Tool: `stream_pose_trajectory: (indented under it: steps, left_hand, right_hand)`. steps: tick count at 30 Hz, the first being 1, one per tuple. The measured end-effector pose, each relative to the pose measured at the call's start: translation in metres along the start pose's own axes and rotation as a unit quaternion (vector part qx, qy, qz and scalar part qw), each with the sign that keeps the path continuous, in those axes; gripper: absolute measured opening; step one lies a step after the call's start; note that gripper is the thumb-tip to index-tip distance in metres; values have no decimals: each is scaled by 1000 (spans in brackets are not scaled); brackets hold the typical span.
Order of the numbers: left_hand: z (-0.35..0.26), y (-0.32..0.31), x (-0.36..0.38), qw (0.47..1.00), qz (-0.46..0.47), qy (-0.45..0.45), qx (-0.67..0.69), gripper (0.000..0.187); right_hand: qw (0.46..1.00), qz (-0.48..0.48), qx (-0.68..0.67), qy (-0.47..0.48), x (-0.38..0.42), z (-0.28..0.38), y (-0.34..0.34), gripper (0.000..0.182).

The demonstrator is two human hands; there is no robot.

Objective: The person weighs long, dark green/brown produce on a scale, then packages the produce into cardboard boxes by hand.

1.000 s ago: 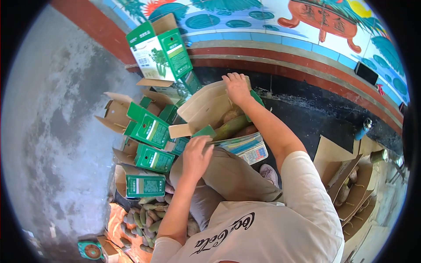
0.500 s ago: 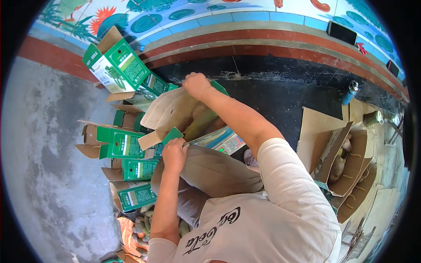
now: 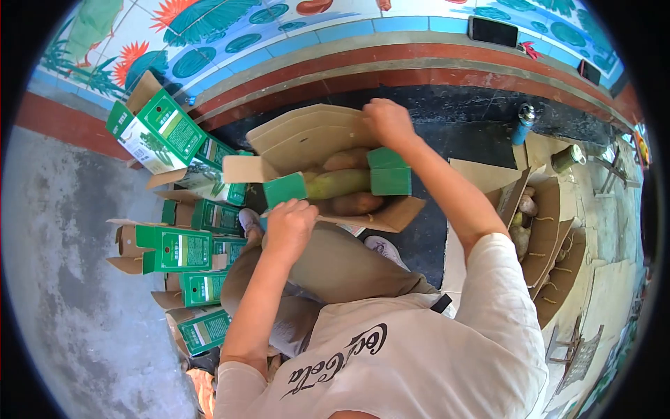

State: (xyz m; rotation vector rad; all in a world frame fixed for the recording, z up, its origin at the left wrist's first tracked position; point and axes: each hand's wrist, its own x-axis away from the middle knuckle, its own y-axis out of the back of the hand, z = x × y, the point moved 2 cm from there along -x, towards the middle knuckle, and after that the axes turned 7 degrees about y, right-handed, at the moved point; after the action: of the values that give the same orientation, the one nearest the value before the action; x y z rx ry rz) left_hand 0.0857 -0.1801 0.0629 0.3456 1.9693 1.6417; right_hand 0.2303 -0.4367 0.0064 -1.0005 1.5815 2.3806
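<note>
An open cardboard box (image 3: 307,136) lies between my hands, its tall far flap raised and green side flaps (image 3: 391,172) at both ends. Inside are several long vegetables: a green one (image 3: 338,184) in the middle and brownish ones (image 3: 347,159) beside it. My right hand (image 3: 389,123) is closed on the right end of the far flap, fingers curled over its edge. Closer to my body, my left hand (image 3: 292,222) is closed at the box's near left edge, just below the left green flap (image 3: 285,190). Its fingertips are partly hidden.
Green printed boxes (image 3: 183,248) stand in a row at left, with a taller open one (image 3: 164,129) near the wall. At right are open cartons (image 3: 544,241) of produce, a blue bottle (image 3: 523,126) and a can (image 3: 569,159). A phone (image 3: 493,32) rests on the ledge.
The box has turned roughly parallel to the wall and shows more of its contents. My right hand moved right with the flap. The device with a keypad under the box is now mostly hidden.
</note>
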Motion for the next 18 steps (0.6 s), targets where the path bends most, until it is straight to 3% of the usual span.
stream_pose_trajectory:
  steps: [5, 9, 12, 14, 15, 18]
  left_hand:
    - [-59, -39, -42, 991, 5, -89, 103, 13]
    - [-114, -95, -51, 968, 26, -139, 209, 11]
    - [-139, -121, -44, 964, 93, -108, 223, 12]
    - [-134, -105, -50, 967, 88, -92, 219, 8]
    - [-122, -93, -54, 965, 69, -84, 237, 7]
    - [-83, -61, -46, 966, 14, -30, 258, 10]
  right_hand:
    - [997, 36, 60, -30, 42, -73, 52, 7]
    - [983, 140, 122, -14, 76, -127, 70, 8]
    - [935, 232, 269, 5, 135, -188, 53, 8]
    - [959, 161, 197, -128, 168, -195, 87, 10]
    - [947, 193, 229, -117, 171, -187, 98, 15]
    - [978, 34, 205, 27, 160, -131, 123, 17]
